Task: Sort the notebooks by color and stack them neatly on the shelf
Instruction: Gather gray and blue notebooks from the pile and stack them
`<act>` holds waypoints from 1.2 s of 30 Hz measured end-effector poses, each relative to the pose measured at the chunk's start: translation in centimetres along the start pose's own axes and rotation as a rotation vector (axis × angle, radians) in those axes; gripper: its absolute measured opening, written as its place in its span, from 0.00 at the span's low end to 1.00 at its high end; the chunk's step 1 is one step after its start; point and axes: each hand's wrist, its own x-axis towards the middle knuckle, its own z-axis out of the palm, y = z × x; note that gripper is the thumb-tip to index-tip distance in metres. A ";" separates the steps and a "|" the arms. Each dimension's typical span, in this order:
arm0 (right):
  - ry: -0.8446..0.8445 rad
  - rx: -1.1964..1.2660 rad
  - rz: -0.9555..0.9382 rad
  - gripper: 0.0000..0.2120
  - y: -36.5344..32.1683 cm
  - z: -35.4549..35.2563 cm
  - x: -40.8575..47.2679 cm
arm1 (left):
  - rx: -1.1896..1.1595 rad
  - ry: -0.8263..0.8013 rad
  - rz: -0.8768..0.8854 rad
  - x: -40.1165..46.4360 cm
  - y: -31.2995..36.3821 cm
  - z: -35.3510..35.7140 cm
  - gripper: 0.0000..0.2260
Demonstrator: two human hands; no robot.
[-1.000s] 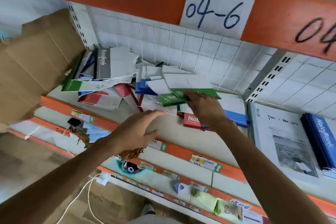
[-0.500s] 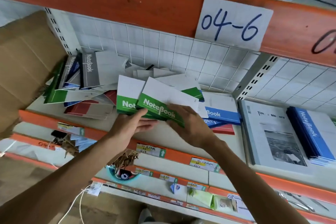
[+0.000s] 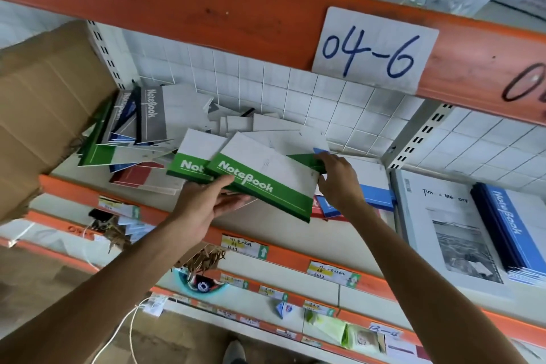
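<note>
Left hand [image 3: 204,205] is palm up under the front green notebook [image 3: 266,183]: thumb curled over its green band, fingers flat beneath. That's a firm hold, and the notebook is lifted off the shelf [image 3: 141,199] and tilted. A second green notebook [image 3: 193,156] sits tucked just behind and left of it, overlapping; can't tell whether the left hand carries that one too.

Right hand [image 3: 339,183] is reaching in at the right edge of the front notebook. Fingers curled, tips on a third green cover [image 3: 304,160] poking out behind, with a small blue corner [image 3: 320,151] at the fingertips. Looks like a pinch on that green cover, but the hand hides the contact.

Rest of the pile is unsorted on the same shelf. Grey notebook [image 3: 150,115] leans upright at the back left, with blue and green ones slumped beside it. Red notebook [image 3: 139,176] lies flat under the left heap. Blue notebook [image 3: 375,196] lies flat under the right wrist, with a red edge showing below it. Loose white covers are scattered at the back against the tiled wall [image 3: 295,91].

In the next bay right, a blue stack [image 3: 508,224] lies on a white book [image 3: 443,230]. Label [image 3: 372,49] on the beam above reads 04-6. Cardboard box [image 3: 44,103] at far left.
</note>
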 end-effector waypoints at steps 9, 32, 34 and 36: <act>-0.058 0.406 0.137 0.26 -1.6 0.3 -4.8 | -0.082 0.101 -0.155 0.9 0.2 0.9 0.03; -0.363 1.105 0.509 0.18 -8.7 1.2 -3.8 | -0.058 0.233 -0.133 1.3 0.1 1.2 0.13; -0.403 1.031 0.436 0.16 -8.8 1.1 -3.6 | -0.034 0.270 -0.122 1.4 0.6 0.7 0.12; -0.329 0.825 0.331 0.10 -7.8 0.7 -2.9 | 0.020 0.276 -0.088 1.1 1.7 -0.6 0.10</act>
